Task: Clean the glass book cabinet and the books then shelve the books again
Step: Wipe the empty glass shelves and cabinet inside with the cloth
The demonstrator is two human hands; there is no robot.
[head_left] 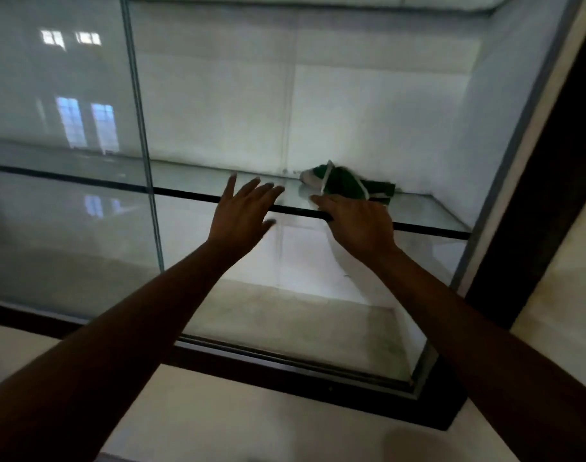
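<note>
The glass book cabinet stands open in front of me, with a glass shelf point(428, 228) crossing it at mid-height. A crumpled green and white cloth point(346, 183) lies on the shelf near the back wall. My left hand point(241, 215) hovers with fingers spread at the shelf's front edge, left of the cloth. My right hand point(358, 221) reaches over the shelf's edge with its fingers stretched toward the cloth; whether they touch it I cannot tell. No books are in view.
A sliding glass door point(61, 161) covers the cabinet's left half, its metal edge point(141, 135) running vertically. A dark frame point(538, 201) borders the right side. The cabinet's floor point(301, 321) looks dusty. Pale floor tiles point(251, 428) lie below.
</note>
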